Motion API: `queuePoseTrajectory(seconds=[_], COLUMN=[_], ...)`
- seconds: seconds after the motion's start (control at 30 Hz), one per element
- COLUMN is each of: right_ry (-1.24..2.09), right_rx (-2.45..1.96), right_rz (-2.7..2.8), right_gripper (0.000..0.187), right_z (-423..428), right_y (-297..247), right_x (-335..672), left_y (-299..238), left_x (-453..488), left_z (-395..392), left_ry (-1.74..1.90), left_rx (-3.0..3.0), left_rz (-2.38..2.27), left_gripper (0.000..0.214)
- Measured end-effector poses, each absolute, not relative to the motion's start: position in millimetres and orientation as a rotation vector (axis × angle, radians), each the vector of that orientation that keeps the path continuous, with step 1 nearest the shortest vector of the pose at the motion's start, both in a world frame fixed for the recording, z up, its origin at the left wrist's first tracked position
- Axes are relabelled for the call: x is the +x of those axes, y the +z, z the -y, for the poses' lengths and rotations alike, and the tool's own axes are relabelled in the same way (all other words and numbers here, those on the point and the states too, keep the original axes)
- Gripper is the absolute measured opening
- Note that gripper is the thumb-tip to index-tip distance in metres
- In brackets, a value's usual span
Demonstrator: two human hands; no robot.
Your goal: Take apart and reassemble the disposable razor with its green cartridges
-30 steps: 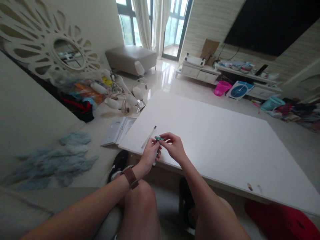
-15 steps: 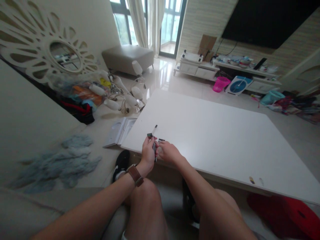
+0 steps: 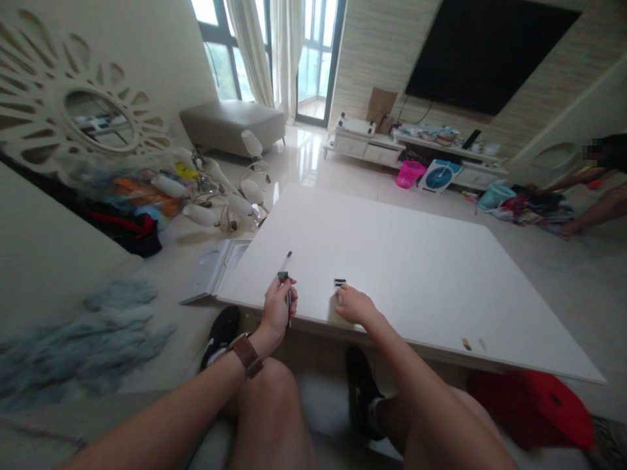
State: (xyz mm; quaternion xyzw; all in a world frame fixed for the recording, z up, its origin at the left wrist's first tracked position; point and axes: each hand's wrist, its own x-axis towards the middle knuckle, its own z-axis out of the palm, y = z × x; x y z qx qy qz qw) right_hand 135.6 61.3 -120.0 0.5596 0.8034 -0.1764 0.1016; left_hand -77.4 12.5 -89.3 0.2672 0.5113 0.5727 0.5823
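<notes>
My left hand [image 3: 279,307], with a brown-strapped watch on its wrist, is closed around a slim, dark, razor-shaped tool [image 3: 289,313]. Its small greenish crosswise head [image 3: 283,275] shows above the fingers. Just beyond lies a thin pale stick with a dark tip [image 3: 287,261]; whether it touches the tool I cannot tell. Over the near part of the white table [image 3: 411,261], my right hand [image 3: 356,305] is closed, fingertips pinched at a small black-and-white piece [image 3: 339,282]. Those fingers partly hide the piece.
Near the table's front edge lie a small brown-and-dark piece [image 3: 466,343] and a pale sliver [image 3: 482,344]. An opened white box [image 3: 208,271] leans by the left edge. Chandelier parts [image 3: 240,202] stand beyond it. Red fabric [image 3: 533,405] is below right. Another person [image 3: 612,156] bends at far right.
My right hand has moved right, away from my left hand, and the black-and-white piece has shifted with it. My left hand keeps its hold. The view has turned rightward, bringing another person into sight.
</notes>
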Motion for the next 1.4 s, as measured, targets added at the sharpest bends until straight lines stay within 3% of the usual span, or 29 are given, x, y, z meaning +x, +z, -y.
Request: queuePoseTrajectory(seconds=[0.23, 0.67, 1.0, 1.23, 1.4], right_ry=[-0.515, -0.480, -0.511, -0.518, -0.532], right_rx=[1.835, 1.886, 1.712, 1.485, 1.412], right_rz=[-2.175, -2.105, -2.307, -2.499, -2.626], right_gripper=[0.033, 0.034, 0.031, 0.031, 0.040], right_z=[-54.3, -57.6, -48.3, -43.8, -47.2], right_y=[-116.7, -123.6, -111.7, -114.5, -121.9], right_x=[232.9, 249.6, 203.8, 112.2, 43.4], left_y=[-95.4, -95.4, -93.3, -88.4, -84.7], left_x=[-69.1, -67.9, -67.7, -65.8, -66.7], left_z=[-5.4, -4.0, -3.9, -3.6, -10.4], left_ry=[1.231, 1.180, 1.186, 1.198, 1.246], left_rx=[0.755, 0.758, 0.766, 0.759, 0.704], left_rz=[-1.191, -1.205, -1.195, -1.158, -1.135], left_gripper=[0.031, 0.027, 0.029, 0.028, 0.028])
